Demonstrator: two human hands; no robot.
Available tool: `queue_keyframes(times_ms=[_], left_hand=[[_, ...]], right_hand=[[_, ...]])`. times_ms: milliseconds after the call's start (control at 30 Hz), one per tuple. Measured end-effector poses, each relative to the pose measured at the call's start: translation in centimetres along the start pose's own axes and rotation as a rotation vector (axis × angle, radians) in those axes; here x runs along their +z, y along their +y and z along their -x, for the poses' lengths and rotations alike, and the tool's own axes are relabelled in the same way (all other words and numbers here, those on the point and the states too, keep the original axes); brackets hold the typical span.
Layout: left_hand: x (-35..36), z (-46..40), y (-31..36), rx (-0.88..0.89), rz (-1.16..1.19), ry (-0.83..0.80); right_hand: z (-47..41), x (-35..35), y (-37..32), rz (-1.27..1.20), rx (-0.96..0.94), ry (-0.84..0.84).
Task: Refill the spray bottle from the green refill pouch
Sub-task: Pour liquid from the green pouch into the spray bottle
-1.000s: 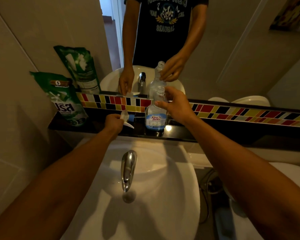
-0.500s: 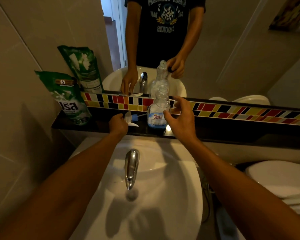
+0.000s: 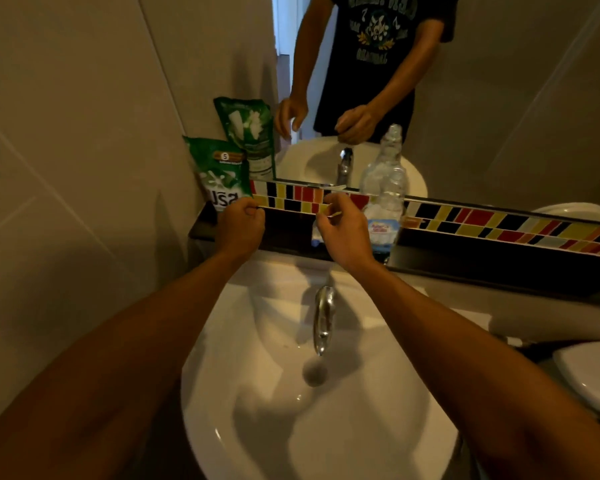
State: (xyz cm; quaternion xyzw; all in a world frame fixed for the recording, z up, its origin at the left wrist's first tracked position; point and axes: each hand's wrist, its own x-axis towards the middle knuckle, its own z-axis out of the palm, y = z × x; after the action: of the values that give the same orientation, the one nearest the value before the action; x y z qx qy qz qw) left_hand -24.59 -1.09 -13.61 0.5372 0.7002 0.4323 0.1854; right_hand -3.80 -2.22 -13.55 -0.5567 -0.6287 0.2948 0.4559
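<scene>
The green refill pouch (image 3: 219, 174) leans upright against the left wall on the dark shelf (image 3: 465, 261). My left hand (image 3: 239, 226) hangs in front of the pouch's lower right corner with fingers loosely curled, holding nothing. The clear spray bottle (image 3: 383, 202), its neck uncapped, stands on the shelf further right. The white and blue spray head (image 3: 317, 235) lies on the shelf left of the bottle. My right hand (image 3: 343, 230) covers most of the spray head with fingers curled. Whether it holds the head is hidden.
A white basin (image 3: 291, 427) with a chrome tap (image 3: 323, 317) sits below the shelf. A mirror above a coloured tile strip (image 3: 499, 226) reflects the pouch, the bottle and my arms. The white edge of a toilet (image 3: 589, 375) shows at the right.
My right hand left the bottle and moved left over the spray head. My left hand left the spray head and moved left to the pouch. The view tilted further down.
</scene>
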Motion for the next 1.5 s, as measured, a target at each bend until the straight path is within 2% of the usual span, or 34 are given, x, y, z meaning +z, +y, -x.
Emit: queue_keyframes(times_ms=[300, 433, 600, 700, 767, 1000, 1100, 1500], left_hand=[[-7.8, -4.2, -2.9, -0.022, 0.067, 0.116], [-8.5, -6.8, -3.9, -0.02, 0.135, 0.04], [-8.2, -10.1, -5.1, -0.037, 0.187, -0.093], [-7.4, -11.5, -5.8, -0.04, 0.203, -0.126], [-6.7, -12.0, -6.2, -0.039, 0.305, -0.154], [-6.3, -12.5, -7.6, -0.119, 0.423, -0.156], [-6.4, -11.5, -7.2, -0.146, 0.545, -0.178], [-6.5, -7.0, -1.1, -0.133, 0.67, -0.266]], right_hand=[[-3.0, 7.6, -3.3, -0.029, 0.074, -0.189], [-4.7, 10.4, -4.3, -0.041, 0.074, -0.237], [-6.6, 13.3, -4.1, -0.126, 0.17, -0.271], [-7.2, 14.9, -3.9, -0.21, 0.194, -0.254], [-7.2, 15.7, -3.5, -0.235, 0.202, -0.22], [-7.1, 17.4, -1.9, -0.246, 0.24, 0.013], [-7.1, 17.5, -1.8, -0.29, 0.256, 0.062], [-2.3, 11.3, -2.3, -0.516, 0.26, 0.0]])
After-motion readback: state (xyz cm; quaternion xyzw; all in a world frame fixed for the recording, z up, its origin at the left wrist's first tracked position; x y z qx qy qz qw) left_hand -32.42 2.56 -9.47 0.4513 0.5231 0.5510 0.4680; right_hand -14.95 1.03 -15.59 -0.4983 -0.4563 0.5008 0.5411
